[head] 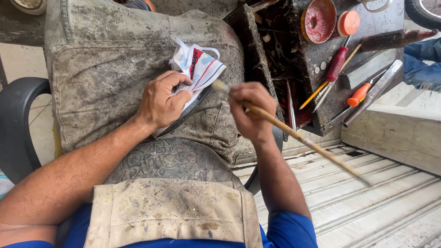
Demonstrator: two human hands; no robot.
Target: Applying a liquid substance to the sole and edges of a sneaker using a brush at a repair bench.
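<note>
My left hand [161, 102] grips a small white shoe [198, 69] with red and blue markings, resting it sole-outward on my lap over a stained canvas apron [101, 59]. My right hand [251, 110] pinches a long wooden-handled brush [303, 140]. The brush's bristle tip [218, 86] touches the edge of the shoe's sole. The handle slants down to the right past my wrist.
A dirty dark toolbox [321, 59] stands open to the right with a red tin lid [318, 20], an orange cap [348, 22], screwdrivers [337, 64] and metal tools on it. A black plastic chair arm [18, 124] curves at the left. Ribbed metal flooring [376, 202] lies at lower right.
</note>
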